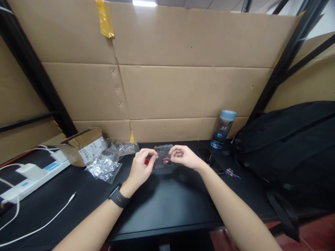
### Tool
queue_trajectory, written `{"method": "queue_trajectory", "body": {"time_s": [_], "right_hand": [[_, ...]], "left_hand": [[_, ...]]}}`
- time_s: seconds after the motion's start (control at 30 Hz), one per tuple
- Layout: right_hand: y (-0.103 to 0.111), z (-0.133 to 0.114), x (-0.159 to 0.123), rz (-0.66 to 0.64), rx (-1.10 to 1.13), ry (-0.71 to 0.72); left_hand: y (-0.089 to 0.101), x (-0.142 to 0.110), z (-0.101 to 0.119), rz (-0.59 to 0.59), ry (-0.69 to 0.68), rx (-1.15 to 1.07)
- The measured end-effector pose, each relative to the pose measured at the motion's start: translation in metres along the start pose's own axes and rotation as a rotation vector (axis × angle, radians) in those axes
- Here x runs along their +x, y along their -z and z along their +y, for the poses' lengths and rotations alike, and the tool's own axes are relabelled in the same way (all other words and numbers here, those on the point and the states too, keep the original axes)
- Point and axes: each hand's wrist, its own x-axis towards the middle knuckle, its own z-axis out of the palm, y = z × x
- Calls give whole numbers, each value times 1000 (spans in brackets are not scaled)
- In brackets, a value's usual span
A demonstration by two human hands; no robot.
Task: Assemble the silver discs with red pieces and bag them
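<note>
Between my two hands is a small clear plastic bag (163, 150) with a small red item (165, 161) showing in its lower part; what the item is I cannot make out. My left hand (141, 165), with a dark watch on the wrist, pinches the bag's left edge between thumb and forefinger. At the right edge, my right hand (184, 157) pinches the bag with curled fingers. Several thin red pieces (147, 161) lie beyond my left hand, partly hidden by it.
Crumpled clear bags (104, 167) and an opened cardboard box (87, 146) are to the left, near a white power strip (49, 167) and a white cable (52, 223). A water bottle (222, 130), keys (230, 172) and a black backpack (290, 150) stand or lie rightward. Cardboard walls the back.
</note>
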Motion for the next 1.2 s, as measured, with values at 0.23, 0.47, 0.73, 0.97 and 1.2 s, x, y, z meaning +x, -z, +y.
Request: {"method": "queue_trajectory", "body": {"time_s": [0.23,0.47,0.73,0.97,1.2], "right_hand": [[-4,-3,-2,-54,-12,-17],[1,-5,1,84,-53,-35],[8,-15,-6,68,-42,-53],[12,-10,-4,155,-230,5],[22,-18,-14,-103,-465,-6]], "left_hand": [[1,0,0,-15,20,-8],[0,1,-4,-56,37,22],[-3,-1,-2,-273,223,-361],[-10,-2,-9,-234,190,-209],[0,-1,-5,-377,8,-6]]}}
